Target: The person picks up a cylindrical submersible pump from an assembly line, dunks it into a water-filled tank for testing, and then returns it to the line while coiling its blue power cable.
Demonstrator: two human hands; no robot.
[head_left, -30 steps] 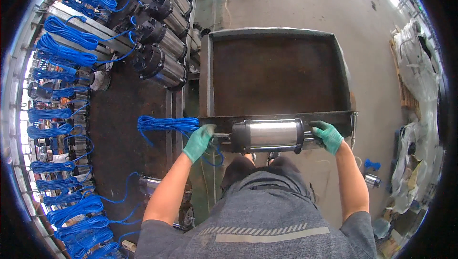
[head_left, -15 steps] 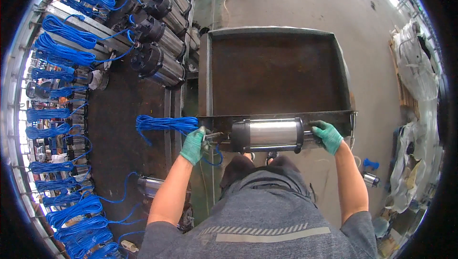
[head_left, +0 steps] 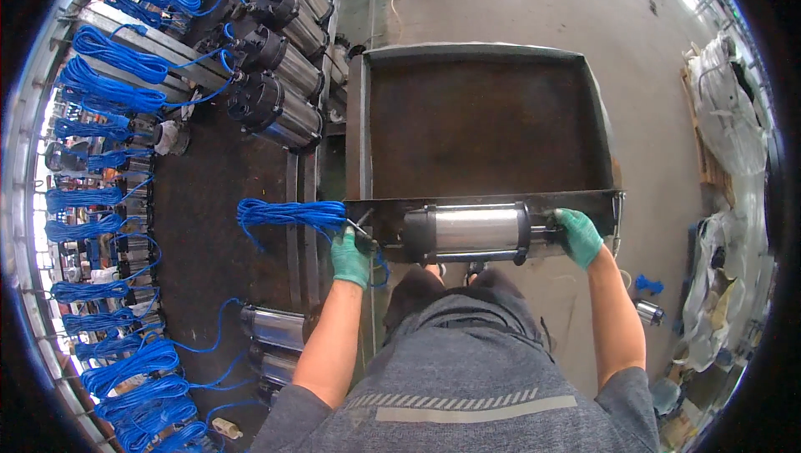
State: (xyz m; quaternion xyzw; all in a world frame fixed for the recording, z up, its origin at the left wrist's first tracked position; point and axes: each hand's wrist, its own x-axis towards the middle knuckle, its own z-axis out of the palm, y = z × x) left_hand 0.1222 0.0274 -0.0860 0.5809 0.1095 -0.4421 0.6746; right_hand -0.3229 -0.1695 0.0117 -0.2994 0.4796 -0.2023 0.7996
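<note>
A submersible pump (head_left: 471,229) with a bright steel body and black end caps lies sideways on the narrow ledge in front of me. My left hand (head_left: 349,258), in a green glove, is closed around a thin metal rod-like tool (head_left: 360,229) at the pump's left end. The tool's exact kind is unclear. At the other end, my right hand (head_left: 579,237), also gloved in green, grips the pump by its narrow end; my fingers partly hide that part. A coiled blue cable (head_left: 288,213) rests just beyond my left hand.
A dark metal tray (head_left: 492,123) with raised sides stands beyond the pump. Several steel pumps (head_left: 279,111) line the bench on the left, with blue cable coils (head_left: 113,86) along its far side. Plastic-wrapped goods (head_left: 726,119) stand at right.
My left hand has shifted slightly right and turned more upright, and the metal tool has changed its angle. My right hand has moved only a little; the pump stays nearly where it was.
</note>
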